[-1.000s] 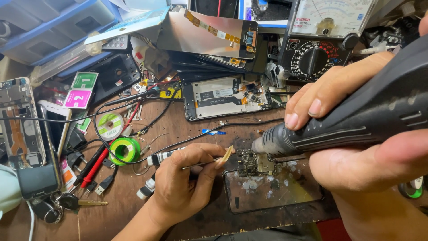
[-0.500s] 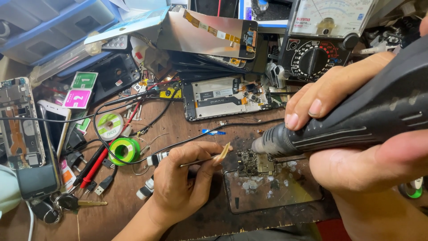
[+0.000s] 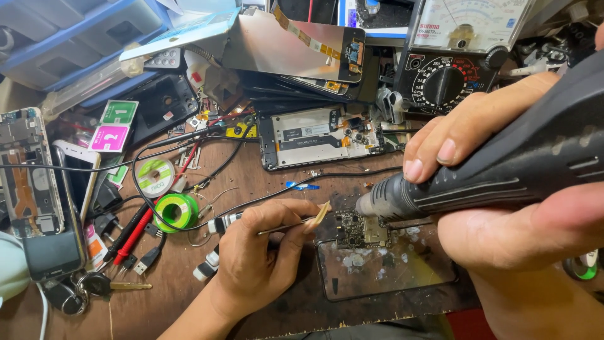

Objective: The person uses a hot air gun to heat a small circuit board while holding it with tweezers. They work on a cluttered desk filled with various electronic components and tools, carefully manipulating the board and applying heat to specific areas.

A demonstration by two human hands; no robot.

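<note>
While the right hand (image 3: 503, 208) holds the dark hot-air handpiece (image 3: 503, 167) with its grip closed around the body, the nozzle sits just above the small circuit board (image 3: 362, 230), which lies on the top edge of a stained glass plate (image 3: 384, 267) on the counter (image 3: 264, 179). The left hand (image 3: 258, 258) has its grip pinched on thin tweezers (image 3: 296, 223), tip w/ a pale bit close to the board's left edge.

Risks, as I judge: nozzle very near, so too much heat may lift nearby parts or scorch the board; the board looks not clamped, so a tweezer push could slide it. Left fingers are near the hot zone.

Farther back, black cables (image 3: 251, 201), a green solder reel (image 3: 176, 211) and an opened phone (image 3: 321, 135) crowd the counter; a cable could snag the wrist. Analog multimeter (image 3: 459, 63) stands at the far edge.
</note>
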